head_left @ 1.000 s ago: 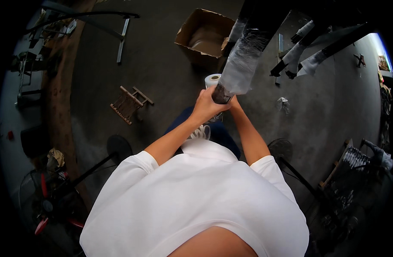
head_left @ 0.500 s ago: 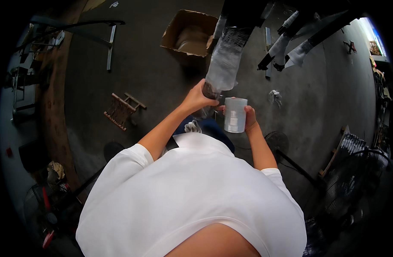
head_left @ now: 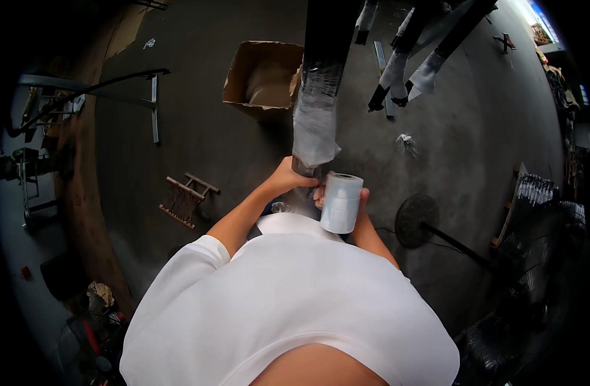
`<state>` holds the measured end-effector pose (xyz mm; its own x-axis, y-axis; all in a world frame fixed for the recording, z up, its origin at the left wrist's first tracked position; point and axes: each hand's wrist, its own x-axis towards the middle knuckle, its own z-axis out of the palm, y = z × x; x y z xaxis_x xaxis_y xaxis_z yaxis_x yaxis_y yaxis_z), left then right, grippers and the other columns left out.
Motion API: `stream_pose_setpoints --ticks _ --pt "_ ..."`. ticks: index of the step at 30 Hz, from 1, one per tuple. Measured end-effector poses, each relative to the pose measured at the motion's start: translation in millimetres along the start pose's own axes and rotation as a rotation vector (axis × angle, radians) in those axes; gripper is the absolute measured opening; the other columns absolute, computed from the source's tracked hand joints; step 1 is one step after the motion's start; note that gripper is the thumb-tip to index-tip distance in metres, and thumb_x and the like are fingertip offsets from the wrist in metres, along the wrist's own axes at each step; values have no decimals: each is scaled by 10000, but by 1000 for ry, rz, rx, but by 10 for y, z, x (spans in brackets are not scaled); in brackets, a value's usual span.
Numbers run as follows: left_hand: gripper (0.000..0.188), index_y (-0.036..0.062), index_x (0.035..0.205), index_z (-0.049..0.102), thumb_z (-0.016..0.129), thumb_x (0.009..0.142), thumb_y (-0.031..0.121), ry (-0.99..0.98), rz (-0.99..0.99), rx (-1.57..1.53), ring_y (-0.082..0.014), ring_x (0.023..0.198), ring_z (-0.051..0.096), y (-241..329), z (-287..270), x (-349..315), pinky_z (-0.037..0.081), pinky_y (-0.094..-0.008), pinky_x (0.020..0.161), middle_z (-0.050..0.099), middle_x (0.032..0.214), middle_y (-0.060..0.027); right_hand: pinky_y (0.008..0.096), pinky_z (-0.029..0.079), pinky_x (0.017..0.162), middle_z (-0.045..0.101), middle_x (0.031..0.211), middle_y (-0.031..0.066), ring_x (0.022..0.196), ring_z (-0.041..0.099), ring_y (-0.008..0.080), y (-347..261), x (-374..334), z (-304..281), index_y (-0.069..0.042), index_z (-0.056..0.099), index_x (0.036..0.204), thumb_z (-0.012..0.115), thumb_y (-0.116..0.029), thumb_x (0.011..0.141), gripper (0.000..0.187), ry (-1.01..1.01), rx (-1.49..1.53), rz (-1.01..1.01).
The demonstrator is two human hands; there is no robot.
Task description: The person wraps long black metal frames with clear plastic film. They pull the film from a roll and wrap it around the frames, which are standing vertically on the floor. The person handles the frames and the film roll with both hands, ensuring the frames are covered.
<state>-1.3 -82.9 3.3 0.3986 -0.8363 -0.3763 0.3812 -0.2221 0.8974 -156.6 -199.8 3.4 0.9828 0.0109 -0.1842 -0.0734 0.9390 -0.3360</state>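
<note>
Left hand point(head_left: 288, 175) clamped round the dark lower end of a long black bar point(head_left: 330, 38), thumb across the near side, other fingers mostly hidden behind it; bar comes down from the top of the view, its lower stretch sheathed in cloudy, wrinkled plastic film point(head_left: 315, 132); right hand point(head_left: 363, 206) clamped round a whitish, translucent cylindrical roll of film point(head_left: 342, 206), fingertips showing at its left side, more of the hand at its right; roll slightly tilted, core opening at the top, held in front of the body just right of the bar's lower end; cannot tell whether roll and bar touch.

Surroundings: open brown cardboard box point(head_left: 239, 74) on the grey floor point(head_left: 243, 151), left of the bar; small brown wooden stool point(head_left: 182, 201) farther left; crumpled whitish scrap point(head_left: 407, 144) to the right; round dark flat base point(head_left: 414, 220) with pole, lower right; further black bars with film-wrapped ends point(head_left: 393, 72), upper right.
</note>
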Motion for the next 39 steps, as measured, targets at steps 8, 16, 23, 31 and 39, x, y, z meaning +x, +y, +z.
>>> stream_pose_setpoints --ticks 8,16,23,31,39 --pt "371 11 939 600 695 582 49 -74 -183 -167 -149 837 553 -50 -219 370 411 -263 789 601 888 -55 380 363 918 422 1175 218 1080 456 264 -691 408 917 -30 501 1002 670 -661 543 798 -754 34 -313" --pt "512 41 1059 542 645 557 56 -318 -274 -281 -191 969 500 -160 -360 638 337 -291 912 562 994 -64 380 341 999 172 1416 185 1259 317 262 -355 169 29 6 435 1215 569 -656 664 871 166 33 -471" --pt "440 -1 1030 513 541 594 -53 -52 -223 -314 -200 915 527 -331 -287 951 400 -293 820 576 959 -91 432 293 1014 307 1329 239 1208 351 336 -200 464 -31 27 371 1238 539 -662 675 905 222 131 -492" --pt "515 40 1154 440 538 658 -55 196 -119 -12 -183 1019 474 -523 -636 1490 361 -281 864 522 1083 -68 519 136 1052 165 1395 254 1316 125 371 -1198 222 -333 -74 377 1287 530 -700 660 899 94 24 -727" --pt "382 -9 1112 506 499 731 -21 36 -231 430 -185 953 567 385 -255 1676 446 -289 824 598 1010 -109 447 186 1040 237 1391 202 1293 228 282 -3461 170 -736 -23 349 1305 470 -622 738 834 222 -356 -895"
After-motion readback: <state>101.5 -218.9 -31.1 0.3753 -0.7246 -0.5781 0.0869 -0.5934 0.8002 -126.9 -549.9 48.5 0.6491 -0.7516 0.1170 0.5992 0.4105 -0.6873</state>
